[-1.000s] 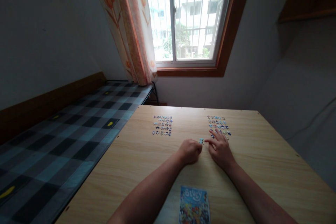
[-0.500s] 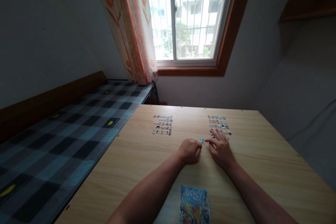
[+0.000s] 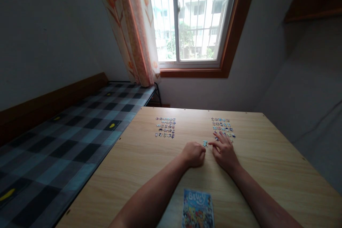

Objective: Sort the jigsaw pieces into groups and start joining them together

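Between my two hands a small light-blue cluster of jigsaw pieces (image 3: 205, 143) lies on the wooden table (image 3: 128, 171). My left hand (image 3: 194, 154) rests just left of it with the fingers curled in; whatever they may hold is hidden. My right hand (image 3: 223, 151) lies on the other side, fingers spread, its index fingertip close to the cluster's right edge. Its other fingers reach over the lowest rows of the right group of jigsaw pieces (image 3: 221, 124), covering some of them. A second group of jigsaw pieces (image 3: 168, 127) sits in rows farther left.
A blue picture sheet marked "Bluey" (image 3: 198, 208) lies at the near side of the table, between my forearms. Left of the table stands a bed with a checked cover (image 3: 88, 131). Behind are a floral curtain (image 3: 133, 25) and a barred window (image 3: 199, 17).
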Available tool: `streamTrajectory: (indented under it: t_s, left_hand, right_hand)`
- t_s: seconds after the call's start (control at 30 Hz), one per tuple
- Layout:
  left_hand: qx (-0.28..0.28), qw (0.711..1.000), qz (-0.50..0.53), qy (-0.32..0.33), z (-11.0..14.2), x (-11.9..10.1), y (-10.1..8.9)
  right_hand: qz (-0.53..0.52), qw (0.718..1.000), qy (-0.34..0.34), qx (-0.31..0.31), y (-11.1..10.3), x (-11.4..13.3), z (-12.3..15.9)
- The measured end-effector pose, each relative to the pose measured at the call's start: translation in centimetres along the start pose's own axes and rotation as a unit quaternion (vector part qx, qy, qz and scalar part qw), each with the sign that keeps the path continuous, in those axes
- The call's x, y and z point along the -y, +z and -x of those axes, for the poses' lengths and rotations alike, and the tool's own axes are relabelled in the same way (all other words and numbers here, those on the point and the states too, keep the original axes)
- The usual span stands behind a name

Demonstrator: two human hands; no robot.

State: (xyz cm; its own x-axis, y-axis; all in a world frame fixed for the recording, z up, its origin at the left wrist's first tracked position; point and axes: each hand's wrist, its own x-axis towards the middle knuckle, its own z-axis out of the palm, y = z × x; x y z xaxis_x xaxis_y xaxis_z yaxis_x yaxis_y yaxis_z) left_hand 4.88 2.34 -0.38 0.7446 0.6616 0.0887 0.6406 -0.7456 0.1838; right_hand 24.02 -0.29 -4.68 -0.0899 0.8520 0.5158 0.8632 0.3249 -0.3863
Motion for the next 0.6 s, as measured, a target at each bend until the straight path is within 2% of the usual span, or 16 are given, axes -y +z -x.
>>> streamTrajectory:
  t_s: [0.23,0.6]
  left_hand:
    - [0.028,0.999,-0.025,-0.007,0.00,-0.44,-0.20]
    - [0.040,0.999,-0.025,-0.011,-0.05,-0.58,-0.30]
  right_hand:
    - [-0.007,1.000,-0.005,-0.014,-0.10,0.21,-0.06]
    - [-0.002,1.000,-0.003,0.000,-0.03,-0.03,0.01]
